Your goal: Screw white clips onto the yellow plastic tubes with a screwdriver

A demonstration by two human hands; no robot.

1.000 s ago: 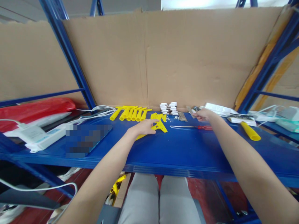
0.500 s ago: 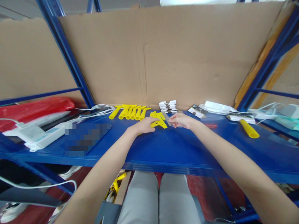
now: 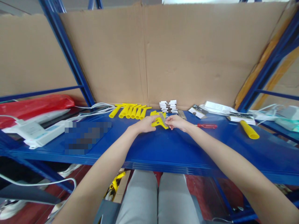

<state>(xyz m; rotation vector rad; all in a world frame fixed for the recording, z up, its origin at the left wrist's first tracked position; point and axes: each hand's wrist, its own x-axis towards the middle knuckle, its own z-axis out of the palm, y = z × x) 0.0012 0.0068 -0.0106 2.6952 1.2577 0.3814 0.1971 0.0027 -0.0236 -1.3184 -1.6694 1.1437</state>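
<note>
My left hand (image 3: 147,123) is closed around a yellow plastic scraper handle (image 3: 159,123) with a wide forked head, low over the blue shelf. In my right hand (image 3: 177,122), the fingertips pinch a thin grey metal blade (image 3: 162,117), which lies over or against the yellow head; whether it is seated cannot be made out. Just behind are more yellow scraper parts (image 3: 153,113), partly covered by my left hand. A red screwdriver (image 3: 206,126) lies right of my right hand, its tip partly hidden by my wrist.
Several yellow handles (image 3: 130,112) stand in a row at the back left. Folded white-and-black cards (image 3: 168,106) are stacked by the cardboard wall, with a flat metal piece (image 3: 182,114) beside them. A yellow tube (image 3: 249,129) lies right; a white power strip (image 3: 48,135) left.
My right hand has moved slightly left, bringing the blade onto the yellow scraper head. More of the red screwdriver and the flat metal piece now shows. My left hand has stayed nearly still.
</note>
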